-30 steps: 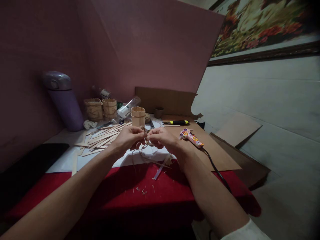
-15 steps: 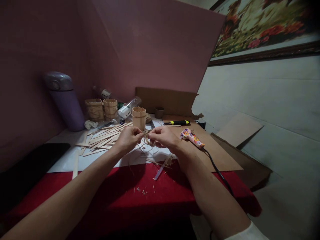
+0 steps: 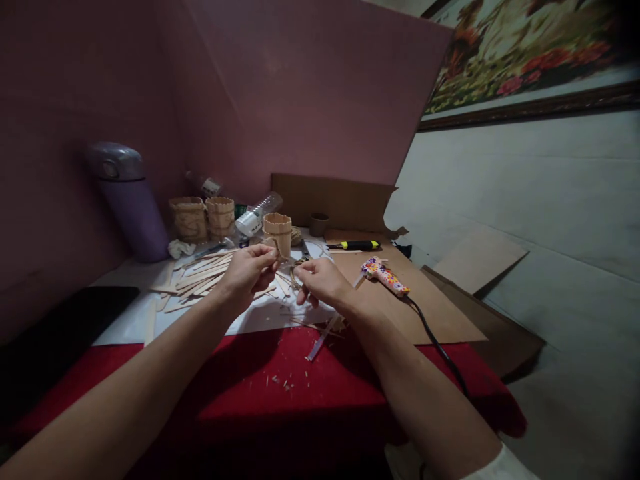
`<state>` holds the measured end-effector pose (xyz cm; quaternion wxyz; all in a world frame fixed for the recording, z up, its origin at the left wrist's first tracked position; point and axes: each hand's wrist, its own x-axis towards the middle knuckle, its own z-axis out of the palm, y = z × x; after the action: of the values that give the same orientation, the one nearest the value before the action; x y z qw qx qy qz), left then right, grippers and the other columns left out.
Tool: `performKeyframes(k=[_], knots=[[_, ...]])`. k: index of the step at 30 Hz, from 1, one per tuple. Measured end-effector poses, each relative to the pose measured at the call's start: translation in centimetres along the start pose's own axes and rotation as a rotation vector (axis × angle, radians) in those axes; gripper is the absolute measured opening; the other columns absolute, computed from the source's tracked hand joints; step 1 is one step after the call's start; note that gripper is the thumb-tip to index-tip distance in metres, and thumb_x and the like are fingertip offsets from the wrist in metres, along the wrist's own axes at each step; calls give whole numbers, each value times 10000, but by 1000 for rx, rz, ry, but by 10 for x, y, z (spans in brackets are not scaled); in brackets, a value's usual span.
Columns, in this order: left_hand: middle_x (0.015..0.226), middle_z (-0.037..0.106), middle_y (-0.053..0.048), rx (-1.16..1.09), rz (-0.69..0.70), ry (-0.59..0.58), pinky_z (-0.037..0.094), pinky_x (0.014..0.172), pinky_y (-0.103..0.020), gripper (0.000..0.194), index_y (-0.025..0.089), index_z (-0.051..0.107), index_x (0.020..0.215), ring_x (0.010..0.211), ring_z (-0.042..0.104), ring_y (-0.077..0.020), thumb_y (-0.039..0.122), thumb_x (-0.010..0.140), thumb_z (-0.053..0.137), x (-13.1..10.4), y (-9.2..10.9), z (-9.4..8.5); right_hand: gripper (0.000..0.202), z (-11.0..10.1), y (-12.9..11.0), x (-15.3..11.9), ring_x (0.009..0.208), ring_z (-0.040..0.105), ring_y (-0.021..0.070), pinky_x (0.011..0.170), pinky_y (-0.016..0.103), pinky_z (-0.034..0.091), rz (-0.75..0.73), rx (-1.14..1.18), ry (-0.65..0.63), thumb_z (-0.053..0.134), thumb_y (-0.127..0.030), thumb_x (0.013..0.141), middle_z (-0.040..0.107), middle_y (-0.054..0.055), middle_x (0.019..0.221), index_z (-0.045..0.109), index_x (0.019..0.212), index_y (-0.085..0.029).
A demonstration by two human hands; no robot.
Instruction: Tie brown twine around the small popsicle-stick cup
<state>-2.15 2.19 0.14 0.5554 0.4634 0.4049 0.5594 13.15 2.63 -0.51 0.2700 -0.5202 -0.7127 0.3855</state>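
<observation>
My left hand (image 3: 249, 272) is closed in a pinch on thin brown twine, just in front of a round cup made of wooden sticks (image 3: 279, 233). My right hand (image 3: 324, 281) faces it, thumb and fingers pinched on the looped twine (image 3: 294, 273). A small gap separates the two hands, and the exact course of the strand there is hard to make out. To the left and partly behind my left hand, loose craft sticks (image 3: 205, 279) lie in a pile on white paper. A ball of twine (image 3: 297, 236) sits behind the cup.
Two finished-looking stick cups (image 3: 220, 219), a plastic bottle (image 3: 257, 215) and a purple flask (image 3: 133, 207) stand at the back left. A flower-patterned glue gun (image 3: 385, 276) and a black-yellow cutter (image 3: 357, 245) lie right on cardboard (image 3: 440, 317). A clear glue stick (image 3: 323, 339) lies in front.
My hands have drawn apart. The left has moved left and slightly up, and the twine loops that hung between the hands are now smaller and beside the right fingers.
</observation>
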Motion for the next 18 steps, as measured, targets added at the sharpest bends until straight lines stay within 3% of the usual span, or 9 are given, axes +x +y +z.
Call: performKeyframes(k=[2,4,6,7,9,11,12,18], knots=[[458,478,47,23,7,9,121,312,-148,175,156,478,627,290,268,-12,198,674,642,1,-1,0,321,-7,2,1,429,534,119,461,244,380,44,-190,236,450,-326,875,657,78,596,604,657,-148],[455,483,45,57,-3,0,117,306,-144,187,156,472,623,284,272,-11,207,687,641,1,-2,0,241,-11,2,2,638,615,174,569,275,417,-36,-347,547,497,-290,850,682,123,770,644,725,-146],[458,496,41,94,-17,-34,118,302,-145,199,155,475,626,282,283,-13,222,687,651,0,-4,0,183,-10,0,1,744,619,181,610,269,422,-168,-296,671,516,-253,837,670,120,858,662,807,-147],[456,499,41,112,-16,-56,121,300,-147,208,154,479,629,281,289,-15,236,682,662,-1,-5,1,188,-8,-2,0,715,613,165,585,253,418,-213,-187,619,507,-257,844,663,102,834,661,847,-149],[447,502,42,136,2,-108,129,297,-153,236,152,493,637,280,291,-18,280,669,688,-2,-7,2,232,-2,-5,-1,552,568,120,473,217,373,-213,98,350,474,-305,868,627,48,694,643,905,-150],[442,502,45,156,22,-139,142,301,-157,261,147,513,652,286,288,-18,323,652,706,-2,-9,3,242,3,-7,-3,460,517,90,405,197,315,-183,284,90,472,-342,869,602,20,659,624,885,-154],[443,505,44,176,31,-139,152,306,-158,267,145,523,657,294,295,-20,335,645,710,-2,-9,4,234,5,-7,-3,440,496,79,396,194,300,-175,314,35,483,-342,862,598,15,657,618,838,-152],[436,496,30,512,238,-73,269,378,-185,180,124,587,644,384,391,-62,287,673,659,3,-14,5,244,3,-1,3,490,442,71,479,198,306,-216,62,212,538,-156,776,525,-12,519,555,533,-141]])
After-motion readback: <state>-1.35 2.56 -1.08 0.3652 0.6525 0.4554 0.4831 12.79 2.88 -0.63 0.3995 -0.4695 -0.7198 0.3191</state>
